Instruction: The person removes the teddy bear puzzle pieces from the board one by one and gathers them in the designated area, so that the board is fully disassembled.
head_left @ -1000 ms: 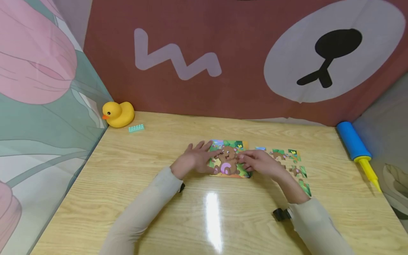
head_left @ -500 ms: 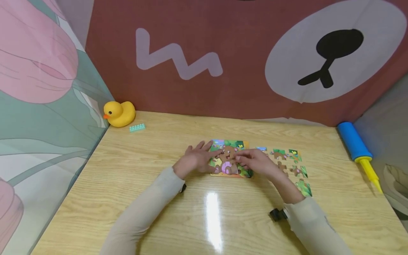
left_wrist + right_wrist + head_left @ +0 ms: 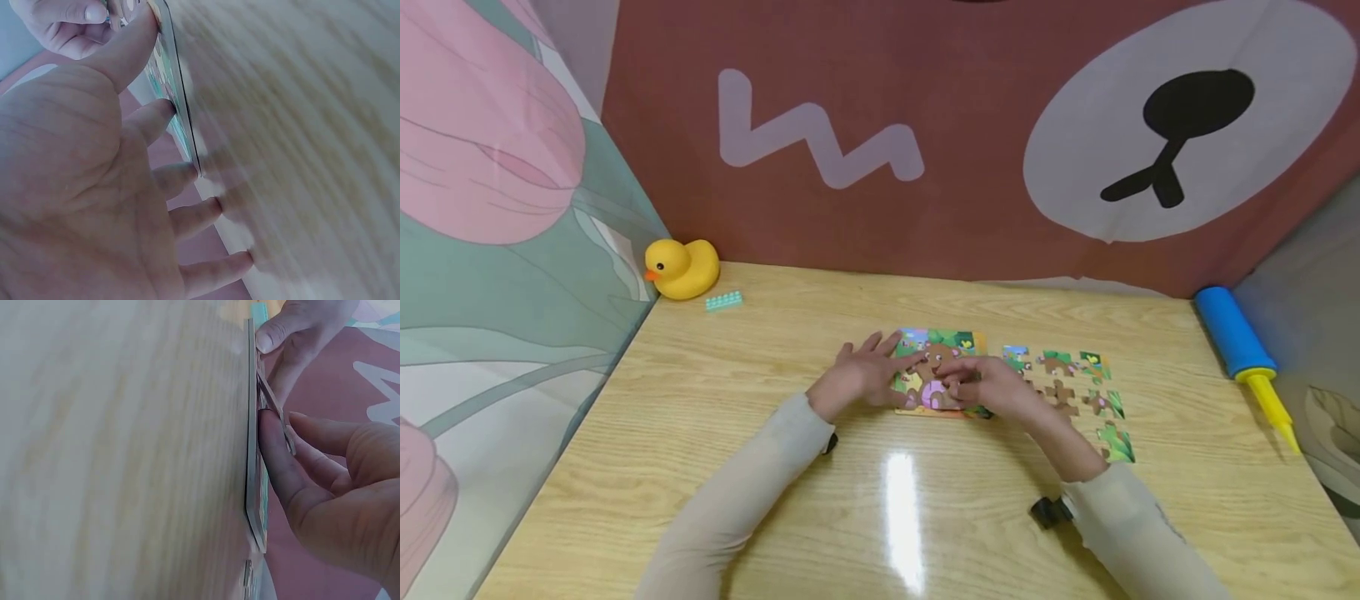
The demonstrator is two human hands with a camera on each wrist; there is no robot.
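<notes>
A jigsaw board [image 3: 964,338] with a brown bear picture lies flat on the table between the two hands. My left hand [image 3: 867,375] is spread at its left side; in the left wrist view the thumb [image 3: 134,47] presses on the board's edge while other fingertips touch the board and tabletop. Over the lower middle of the board, my right hand [image 3: 1000,390] pinches a thin puzzle piece [image 3: 273,403]. That piece stands tilted, its far end against the board, in the right wrist view. Its printed face is mostly hidden by the fingers.
Several loose puzzle pieces [image 3: 1058,363] lie to the right of the board, partly behind the right forearm. A yellow rubber duck [image 3: 682,269] and a mint toy brick [image 3: 724,301] sit at the back left. A blue and yellow pump [image 3: 1234,333] lies along the right edge.
My right hand has shifted left across the board, uncovering more of the loose pieces. The left hand stays spread at the board's left side.
</notes>
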